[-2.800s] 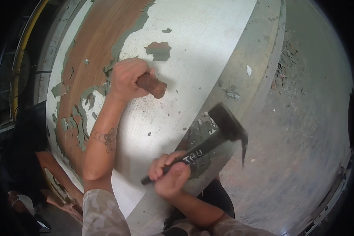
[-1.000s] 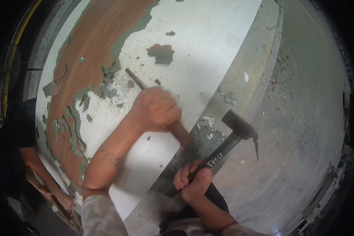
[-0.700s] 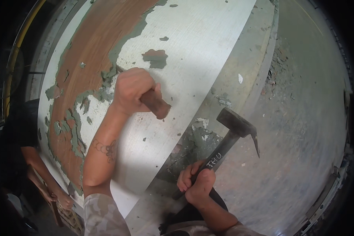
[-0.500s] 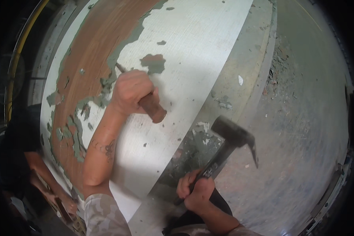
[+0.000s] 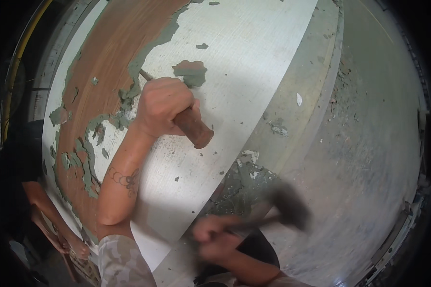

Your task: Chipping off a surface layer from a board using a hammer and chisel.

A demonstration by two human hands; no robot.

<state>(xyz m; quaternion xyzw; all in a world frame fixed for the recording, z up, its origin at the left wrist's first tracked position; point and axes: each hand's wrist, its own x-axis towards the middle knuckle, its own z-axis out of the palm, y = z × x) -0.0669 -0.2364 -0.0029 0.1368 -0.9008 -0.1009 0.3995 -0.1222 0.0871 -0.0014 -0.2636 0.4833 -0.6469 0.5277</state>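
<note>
My left hand point(image 5: 165, 105) is closed round a chisel point(image 5: 195, 128) with a thick, worn brown handle. Its narrow metal blade points up and left, the tip at the ragged grey-green edge between a white panel point(image 5: 244, 62) and a bare brown strip point(image 5: 112, 48). In my right hand point(image 5: 216, 237), low and to the right, is a dark hammer point(image 5: 288, 208); its head is smeared by motion and apart from the chisel. A loose grey-green and brown chip point(image 5: 190, 72) lies on the white panel beyond the chisel.
Grey-green flakes point(image 5: 76, 160) are scattered along the brown strip. More debris point(image 5: 244, 186) lies on the greenish ledge right of the panel. A dusty floor spreads at the right. Another person's arm point(image 5: 57, 217) reaches in at the lower left, near the panel's edge.
The hammer has swung down, its head lower and its handle flatter, and my right hand has shifted slightly left. My left hand keeps the chisel in nearly the same place.
</note>
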